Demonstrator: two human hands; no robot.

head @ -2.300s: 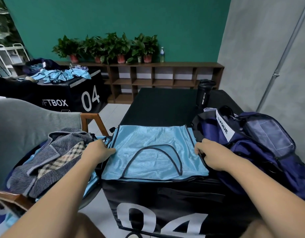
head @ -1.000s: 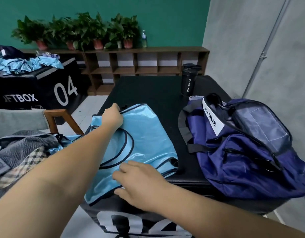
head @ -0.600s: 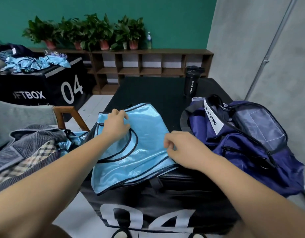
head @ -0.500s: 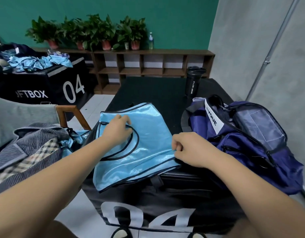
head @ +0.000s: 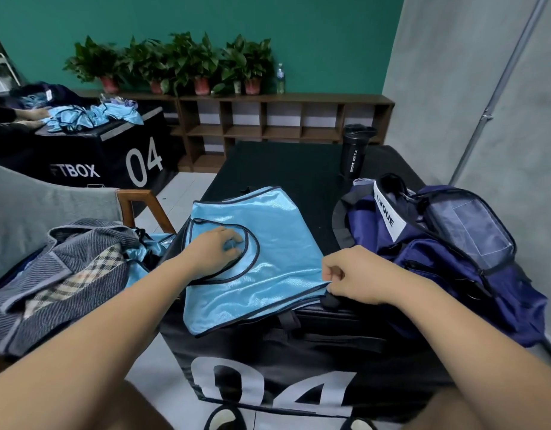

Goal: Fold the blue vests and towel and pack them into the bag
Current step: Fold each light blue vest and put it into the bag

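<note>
As a blue vest (head: pixel 268 243) lies spread on the black tabletop (head: pixel 283 162), we hold it at two places. Our left hand (head: pixel 215 252) sits on its chest, fingers curled into the cloth at the dark neckline trim. Our right hand (head: pixel 358 277) pinches the vest's right edge, close to the tabletop's near rim. The vest lies slightly askew between our hands, its near corner overhanging the front. We judge this to be the folding step, early in the task, with nothing seen inside the navy bag (head: pixel 454 259) just beyond our right hand. The next move, as we read it, calls for carrying the pinched side across the left hand's anchor to halve the vest. The striped towel (head: pixel 66 274) waits heaped on a chair (head: pixel 144 206) to our left, unfolded
</note>
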